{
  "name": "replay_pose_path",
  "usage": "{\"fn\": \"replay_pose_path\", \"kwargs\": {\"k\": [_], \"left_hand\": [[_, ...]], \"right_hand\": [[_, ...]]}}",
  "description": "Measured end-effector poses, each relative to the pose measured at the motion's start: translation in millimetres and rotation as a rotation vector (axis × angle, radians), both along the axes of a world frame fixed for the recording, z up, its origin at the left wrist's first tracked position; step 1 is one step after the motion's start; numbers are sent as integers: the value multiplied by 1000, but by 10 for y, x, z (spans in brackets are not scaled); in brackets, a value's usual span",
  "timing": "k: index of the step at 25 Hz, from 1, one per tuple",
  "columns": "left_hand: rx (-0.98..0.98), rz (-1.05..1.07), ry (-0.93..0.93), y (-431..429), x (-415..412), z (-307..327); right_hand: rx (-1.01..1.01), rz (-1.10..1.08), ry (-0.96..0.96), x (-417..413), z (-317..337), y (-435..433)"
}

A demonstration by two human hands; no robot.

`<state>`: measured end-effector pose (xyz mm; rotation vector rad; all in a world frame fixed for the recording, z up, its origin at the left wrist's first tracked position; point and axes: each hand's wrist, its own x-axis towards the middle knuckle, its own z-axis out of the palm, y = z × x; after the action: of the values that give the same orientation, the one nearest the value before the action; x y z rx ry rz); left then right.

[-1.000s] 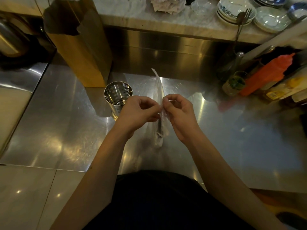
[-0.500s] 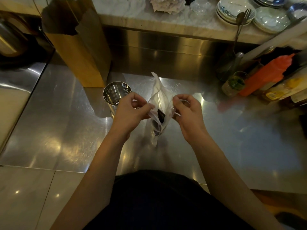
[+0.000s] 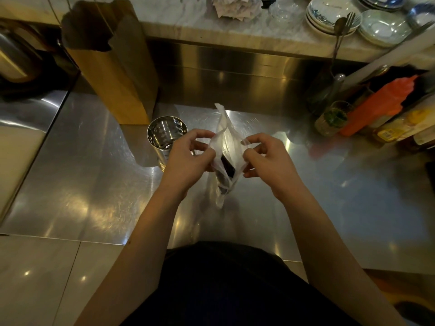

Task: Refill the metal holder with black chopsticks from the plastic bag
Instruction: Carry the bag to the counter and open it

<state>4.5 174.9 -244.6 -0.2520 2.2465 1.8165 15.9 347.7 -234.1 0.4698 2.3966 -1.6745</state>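
A clear plastic bag (image 3: 226, 147) stands upright over the steel counter, held between both hands. My left hand (image 3: 188, 161) pinches its left edge and my right hand (image 3: 267, 161) pinches its right edge, so the mouth is pulled apart. Dark ends of the black chopsticks (image 3: 227, 167) show inside the opening. The round metal holder (image 3: 164, 134) stands on the counter just left of my left hand, and its inside looks empty.
A brown paper bag (image 3: 113, 67) stands behind the holder. Sauce bottles (image 3: 381, 107) and a small jar (image 3: 330, 118) crowd the right side. Stacked bowls (image 3: 334, 12) and cutlery sit on the raised marble ledge (image 3: 188, 27) at the back.
My hands have drawn apart, pulling the flat, closed bag open so the chopsticks inside show. The holder has stayed where it was.
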Motion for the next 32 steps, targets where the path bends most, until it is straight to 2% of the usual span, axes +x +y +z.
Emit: {"fn": "replay_pose_path", "kwargs": {"k": [4,9,15,18,22,26,32], "left_hand": [[-78,15,40,-127,2,-13],[-141,-6,86,-179,10,-46],[-442,-179,203,-121,-69,3],[-535,-219,242,-16,-94,29],[-471,-256,278,89,-82,22],[-375,-201,302,52,-58,-9],[-334,-101,256,-244,-74,-14]], "right_hand": [[94,-19,58,-7,31,152],[185,-30,3,-33,-29,238],[499,126,60,-47,-77,242],[571,196,59,-75,-58,161],[576,254,183,-73,-21,55],[545,256,318,-83,0,76],[474,147,239,-156,4,384]]}}
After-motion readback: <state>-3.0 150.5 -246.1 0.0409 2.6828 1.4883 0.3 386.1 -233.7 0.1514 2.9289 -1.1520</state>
